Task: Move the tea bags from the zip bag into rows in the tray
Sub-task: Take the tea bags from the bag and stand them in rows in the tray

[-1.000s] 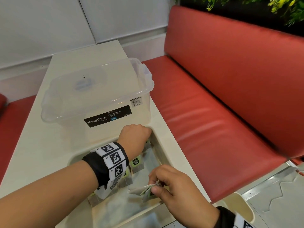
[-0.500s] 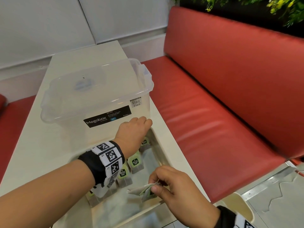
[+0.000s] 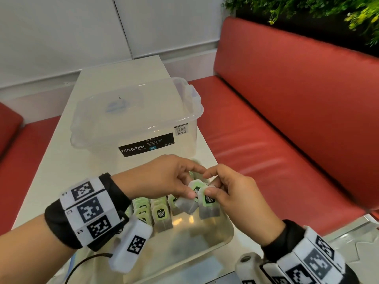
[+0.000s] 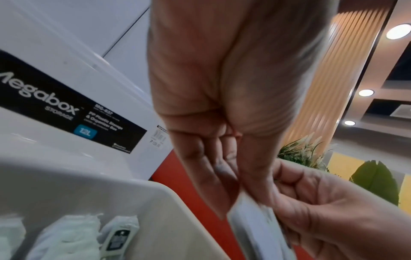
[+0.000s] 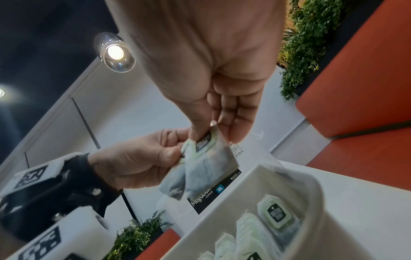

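Observation:
Both hands meet above the far right of the tray (image 3: 223,240). My left hand (image 3: 185,186) pinches one green-labelled tea bag (image 3: 187,201) by its top. Right beside it, my right hand (image 3: 213,184) pinches a second tea bag (image 3: 209,209), and the two bags touch. From the right wrist the held tea bags (image 5: 206,168) hang below my right hand (image 5: 209,131), with my left hand (image 5: 142,158) at their left side. Rows of tea bags (image 3: 160,216) stand in the tray's left part. I cannot make out the zip bag.
A clear lidded Megabox storage box (image 3: 139,119) stands on the white table (image 3: 51,171) just behind the tray. A red bench seat (image 3: 287,140) runs along the right side, with plants (image 3: 307,9) above its backrest. The tray's right half shows bare bottom.
My left hand has drawn back from the tray's far end to my right hand and now pinches one of the tea bags. My right hand has risen a little towards the tray's far end.

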`<action>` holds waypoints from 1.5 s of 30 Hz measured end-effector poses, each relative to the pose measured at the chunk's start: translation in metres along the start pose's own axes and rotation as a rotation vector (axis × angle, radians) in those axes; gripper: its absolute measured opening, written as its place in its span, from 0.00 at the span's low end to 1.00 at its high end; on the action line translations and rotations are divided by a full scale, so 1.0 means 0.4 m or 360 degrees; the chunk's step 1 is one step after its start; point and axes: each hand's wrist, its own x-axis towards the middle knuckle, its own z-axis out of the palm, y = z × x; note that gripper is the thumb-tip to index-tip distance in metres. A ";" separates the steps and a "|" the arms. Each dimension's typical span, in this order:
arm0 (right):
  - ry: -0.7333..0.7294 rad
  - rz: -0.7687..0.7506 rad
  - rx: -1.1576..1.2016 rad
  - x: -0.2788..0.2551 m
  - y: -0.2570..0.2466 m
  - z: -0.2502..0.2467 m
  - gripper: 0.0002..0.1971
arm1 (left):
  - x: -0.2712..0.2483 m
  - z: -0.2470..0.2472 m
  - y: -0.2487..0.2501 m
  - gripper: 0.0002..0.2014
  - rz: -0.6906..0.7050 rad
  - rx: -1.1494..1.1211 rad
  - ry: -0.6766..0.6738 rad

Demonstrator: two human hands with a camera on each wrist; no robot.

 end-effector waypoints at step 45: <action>-0.0188 0.0116 0.0104 -0.090 0.057 0.083 0.17 | 0.158 0.097 -0.106 0.08 -0.0592 0.1727 0.0477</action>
